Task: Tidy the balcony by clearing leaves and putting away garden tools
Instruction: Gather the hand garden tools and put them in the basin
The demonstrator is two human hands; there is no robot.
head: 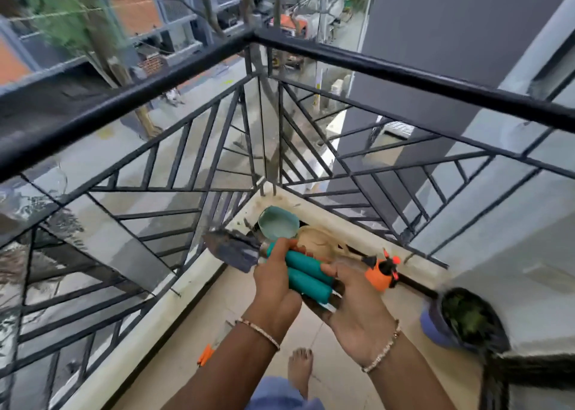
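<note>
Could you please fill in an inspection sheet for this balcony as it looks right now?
Surface: beige balcony floor; the ledge at the corner looks dirty.
Job's things: two teal-handled garden tools held together, one dark soiled blade pointing left; no leaves made out.
Clutter: teal bowl shape beyond the hands; orange sprayer nozzle by the ledge; small orange item on the floor; potted plant at right.
Hands: left hand grips the handles; right hand holds their ends from below.
Cables: nothing seen.
Surroundings: black railing; street below.
</note>
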